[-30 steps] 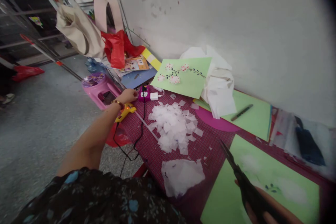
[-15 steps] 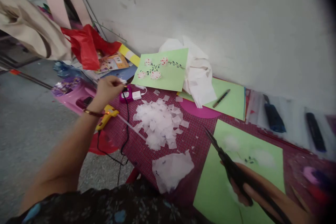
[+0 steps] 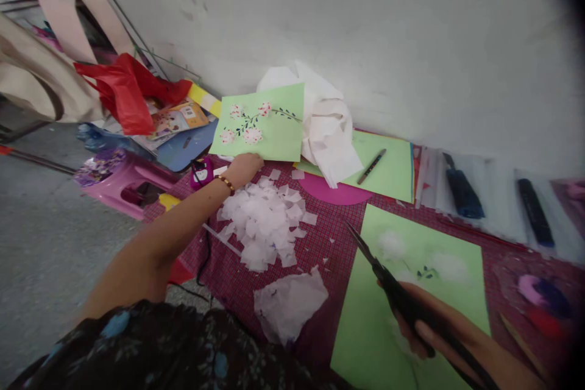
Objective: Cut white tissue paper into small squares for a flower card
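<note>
My left hand (image 3: pixel 247 169) is at the bottom edge of an upright-leaning green sheet (image 3: pixel 283 137) with pink-and-white flowers, just above a heap of small white paper squares (image 3: pixel 269 216). Its fingers are hidden, so whether it holds anything does not show. At the lower right, my right hand (image 3: pixel 445 314) is closed round a pair of black-handled scissors (image 3: pixel 393 283), the blades pointing up and left. Under them lies another green sheet (image 3: pixel 361 329) with white puffs and small dark leaves. A crumpled white piece of thin paper (image 3: pixel 290 304) lies between the hands.
White tissue (image 3: pixel 331 140) is bunched against the wall. A pen (image 3: pixel 371 167) rests on more green paper. Plastic sleeves with a dark-handled tool (image 3: pixel 464 192) and a black marker (image 3: pixel 535 213) lie right. A pink stool (image 3: pixel 123 180) and red bag (image 3: pixel 125 94) are left.
My left hand, pinching a small white piece before, has moved right, from beside the purple plug block to the upper edge of the paper heap. My right hand keeps the scissors.
</note>
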Demonstrator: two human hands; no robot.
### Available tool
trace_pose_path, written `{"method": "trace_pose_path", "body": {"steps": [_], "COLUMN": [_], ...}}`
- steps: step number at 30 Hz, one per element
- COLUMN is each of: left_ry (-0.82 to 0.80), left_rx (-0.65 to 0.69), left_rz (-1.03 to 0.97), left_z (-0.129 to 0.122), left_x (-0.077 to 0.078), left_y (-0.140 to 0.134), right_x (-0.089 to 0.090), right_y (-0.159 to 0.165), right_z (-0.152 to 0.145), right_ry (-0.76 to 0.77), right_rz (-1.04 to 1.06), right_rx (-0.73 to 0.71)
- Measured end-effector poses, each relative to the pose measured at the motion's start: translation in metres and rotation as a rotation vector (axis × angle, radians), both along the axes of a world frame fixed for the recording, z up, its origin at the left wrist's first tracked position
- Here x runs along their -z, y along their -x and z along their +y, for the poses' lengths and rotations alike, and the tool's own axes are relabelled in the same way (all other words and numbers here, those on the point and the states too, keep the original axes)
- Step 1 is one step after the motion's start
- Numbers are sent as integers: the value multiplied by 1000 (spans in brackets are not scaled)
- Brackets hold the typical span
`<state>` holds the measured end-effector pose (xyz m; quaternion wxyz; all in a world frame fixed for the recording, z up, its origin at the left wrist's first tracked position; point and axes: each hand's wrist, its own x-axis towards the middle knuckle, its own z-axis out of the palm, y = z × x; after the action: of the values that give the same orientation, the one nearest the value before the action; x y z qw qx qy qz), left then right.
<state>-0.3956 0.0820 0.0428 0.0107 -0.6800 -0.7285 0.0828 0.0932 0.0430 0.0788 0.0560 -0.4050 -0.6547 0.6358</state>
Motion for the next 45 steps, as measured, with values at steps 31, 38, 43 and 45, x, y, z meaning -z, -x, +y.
{"method": "trace_pose_path", "body": {"steps": [31, 38, 43, 45], "left_ry": [-155, 90, 56, 58], "left_rx": [-167, -18, 55, 80], "left_rz": [-648, -848, -671, -752], "left_z": [-98, -172, -168, -162], "left_x": [-39, -24, -11, -12], "left_y": [-77, -178, -199, -199], "right_x": [-21, -21, -21, -18], "right_y": [0, -3, -4, -3], "right_z": [-16, -19, -21, -20], "right_ry": [80, 67, -32, -22], "right_rz": [82, 122, 105, 101], "right_rx": [-78, -181, -216, -209]}}
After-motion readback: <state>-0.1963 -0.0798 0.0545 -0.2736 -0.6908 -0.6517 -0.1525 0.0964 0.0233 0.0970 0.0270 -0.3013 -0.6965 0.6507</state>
